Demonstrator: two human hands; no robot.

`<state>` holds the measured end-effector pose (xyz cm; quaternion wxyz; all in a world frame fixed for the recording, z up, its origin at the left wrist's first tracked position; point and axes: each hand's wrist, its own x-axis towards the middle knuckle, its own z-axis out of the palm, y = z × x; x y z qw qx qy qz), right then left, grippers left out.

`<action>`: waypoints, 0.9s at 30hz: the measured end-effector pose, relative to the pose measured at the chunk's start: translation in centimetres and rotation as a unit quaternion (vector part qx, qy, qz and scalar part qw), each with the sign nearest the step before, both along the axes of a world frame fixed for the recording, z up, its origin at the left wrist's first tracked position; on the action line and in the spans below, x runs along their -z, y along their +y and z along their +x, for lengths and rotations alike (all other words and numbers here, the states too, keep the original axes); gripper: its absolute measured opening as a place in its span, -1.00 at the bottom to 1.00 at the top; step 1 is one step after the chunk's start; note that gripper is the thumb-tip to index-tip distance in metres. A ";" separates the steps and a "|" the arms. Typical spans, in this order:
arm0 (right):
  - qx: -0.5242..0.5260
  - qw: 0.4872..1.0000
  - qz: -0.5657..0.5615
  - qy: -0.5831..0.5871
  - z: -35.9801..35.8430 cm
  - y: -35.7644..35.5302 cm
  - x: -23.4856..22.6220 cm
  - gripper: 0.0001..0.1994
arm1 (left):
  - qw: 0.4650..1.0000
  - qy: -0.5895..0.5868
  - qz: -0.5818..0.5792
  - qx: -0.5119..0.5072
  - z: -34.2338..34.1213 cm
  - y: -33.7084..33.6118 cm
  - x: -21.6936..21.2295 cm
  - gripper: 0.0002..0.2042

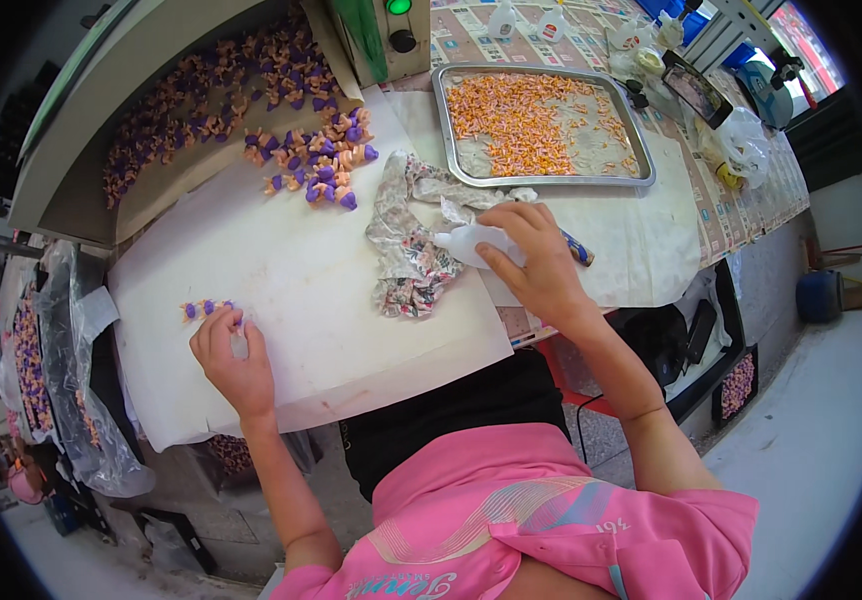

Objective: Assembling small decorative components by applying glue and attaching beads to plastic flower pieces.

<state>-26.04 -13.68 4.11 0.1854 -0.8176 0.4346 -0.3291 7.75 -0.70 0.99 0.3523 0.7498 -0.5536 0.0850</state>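
My right hand (539,262) is closed round a white squeeze bottle (469,243), which is tipped on its side with its nozzle to the left. Beneath the nozzle lies a crumpled floral cloth (406,270). At the left of the white-covered table (351,345), my left hand (235,362) has its fingers curled down at the end of a short row of small purple and peach figurines (205,309). Whatever its fingertips pinch is partly hidden; something pale shows between thumb and forefinger. A loose pile of similar figurines (321,165) lies farther back.
A curved machine housing (61,130) at the far left holds many more figurines. A metal tray (551,182) of small orange pieces stands behind my right hand. A dark blue tube (578,250) lies beside that hand. A phone (697,90) stands at the back right.
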 end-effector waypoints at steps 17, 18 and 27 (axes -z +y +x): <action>-0.042 0.980 0.167 -0.101 0.2 3.1 -3.0 -0.60 | 0.969 0.164 -0.009 0.186 -3.4 -13.1 -1.3 -0.76; -0.039 0.980 0.166 -0.101 0.0 3.2 -3.0 -0.60 | 0.964 0.185 0.020 0.190 -3.5 -13.3 -1.3 -0.78; -0.065 0.957 0.229 -0.164 -0.7 4.6 -3.8 -0.58 | 0.965 0.089 -0.026 0.245 -5.9 -12.1 -1.1 -0.78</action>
